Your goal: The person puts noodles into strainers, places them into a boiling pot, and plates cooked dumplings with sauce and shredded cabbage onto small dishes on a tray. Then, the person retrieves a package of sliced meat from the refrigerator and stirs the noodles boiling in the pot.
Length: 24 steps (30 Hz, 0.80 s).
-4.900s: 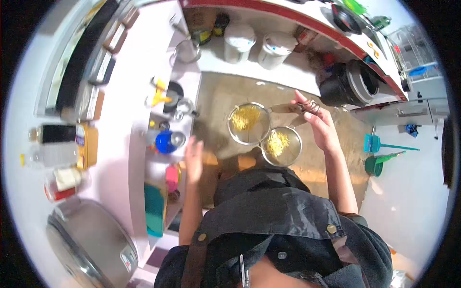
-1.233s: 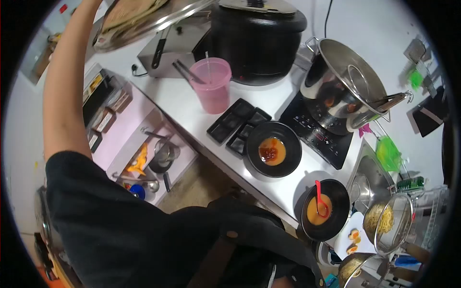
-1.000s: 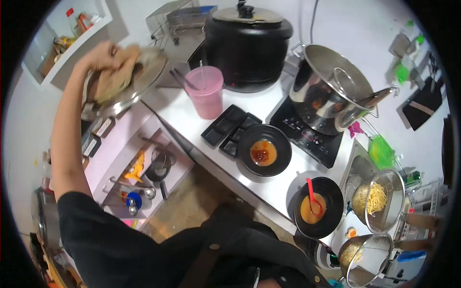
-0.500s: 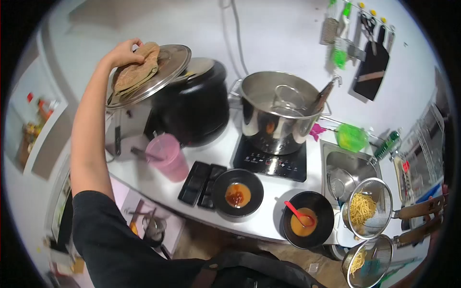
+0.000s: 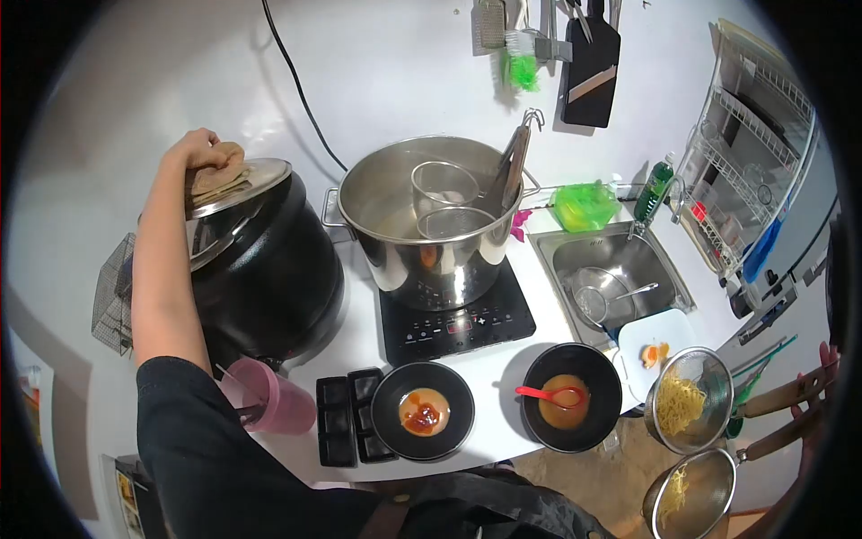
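And there's the sink (image 5: 620,254) at the surface's (image 5: 496,406) right end, green bottle (image 5: 653,190) behind, dish rack (image 5: 759,133) alongside; up high, black board (image 5: 594,72) and brush (image 5: 521,72) hanging!

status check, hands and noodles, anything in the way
Left hand gripping cloth on lid, at black pot. Right hand at frame edge, holding two strainers, noodles in both. Black pot's mouth hidden from view.
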### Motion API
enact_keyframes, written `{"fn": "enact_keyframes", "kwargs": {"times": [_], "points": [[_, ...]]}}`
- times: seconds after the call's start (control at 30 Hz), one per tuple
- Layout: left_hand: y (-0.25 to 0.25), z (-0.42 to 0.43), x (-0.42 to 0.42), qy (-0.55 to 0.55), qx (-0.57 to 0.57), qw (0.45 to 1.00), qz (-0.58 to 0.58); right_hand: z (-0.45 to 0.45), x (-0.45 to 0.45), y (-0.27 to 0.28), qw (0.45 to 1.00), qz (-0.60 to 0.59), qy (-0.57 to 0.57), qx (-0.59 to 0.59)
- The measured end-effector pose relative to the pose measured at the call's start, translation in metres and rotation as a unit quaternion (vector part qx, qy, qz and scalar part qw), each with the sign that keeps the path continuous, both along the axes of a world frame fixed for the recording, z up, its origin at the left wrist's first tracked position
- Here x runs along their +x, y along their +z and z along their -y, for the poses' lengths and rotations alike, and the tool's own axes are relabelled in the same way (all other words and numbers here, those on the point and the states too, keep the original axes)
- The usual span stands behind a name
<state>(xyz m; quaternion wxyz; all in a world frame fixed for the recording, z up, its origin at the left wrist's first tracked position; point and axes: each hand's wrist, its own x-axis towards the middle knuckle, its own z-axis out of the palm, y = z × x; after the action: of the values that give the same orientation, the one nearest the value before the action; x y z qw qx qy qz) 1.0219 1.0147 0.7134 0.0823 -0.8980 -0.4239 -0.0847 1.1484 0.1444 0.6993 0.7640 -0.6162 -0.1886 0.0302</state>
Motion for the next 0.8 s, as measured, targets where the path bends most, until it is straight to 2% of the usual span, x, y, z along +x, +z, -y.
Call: {"fn": "enact_keyframes", "kwargs": {"times": [0.07, 0.13, 0.23, 0.3, 0.4, 0.5, 0.63, 0.7, 0.73, 0.77, 0.8], "points": [[0.002, -0.01, 0.0, 0.012, -0.016, 0.999, -0.024, -0.017, -0.013, 0.001, 0.998, -0.019, -0.038, 0.043], [0.003, -0.008, 0.0, 0.022, -0.062, 0.997, -0.045, -0.033, -0.019, 0.002, 0.973, -0.064, -0.11, 0.191], [0.007, -0.011, -0.002, 0.02, -0.154, 0.985, -0.079, -0.024, -0.019, 0.001, 0.997, 0.026, -0.031, -0.063], [0.004, -0.022, 0.001, -0.005, -0.195, 0.973, -0.121, -0.024, -0.019, 0.001, 0.998, 0.018, -0.024, -0.059], [-0.002, -0.026, 0.001, 0.017, -0.141, 0.983, -0.119, -0.026, -0.02, 0.001, 0.999, 0.008, -0.001, -0.046], [0.003, -0.012, 0.001, 0.036, -0.19, 0.977, -0.084, -0.029, -0.019, 0.0, 0.999, 0.019, -0.014, -0.043], [0.015, -0.003, 0.002, 0.001, -0.133, 0.987, -0.091, -0.022, -0.019, 0.002, 0.999, 0.001, 0.012, -0.036], [0.036, 0.023, 0.008, 0.007, -0.086, 0.991, -0.102, -0.018, -0.017, -0.002, 0.997, -0.024, -0.032, 0.07], [0.052, 0.063, 0.01, 0.002, -0.026, 0.994, -0.109, -0.015, -0.016, -0.004, 0.99, -0.034, -0.056, 0.123], [0.062, 0.115, 0.024, -0.01, 0.035, 0.993, -0.113, 0.0, -0.014, -0.006, 0.994, -0.018, -0.09, 0.06], [0.06, 0.154, 0.03, -0.108, 0.04, 0.992, -0.052, 0.02, -0.004, -0.01, 0.993, -0.006, -0.116, -0.004]]}}
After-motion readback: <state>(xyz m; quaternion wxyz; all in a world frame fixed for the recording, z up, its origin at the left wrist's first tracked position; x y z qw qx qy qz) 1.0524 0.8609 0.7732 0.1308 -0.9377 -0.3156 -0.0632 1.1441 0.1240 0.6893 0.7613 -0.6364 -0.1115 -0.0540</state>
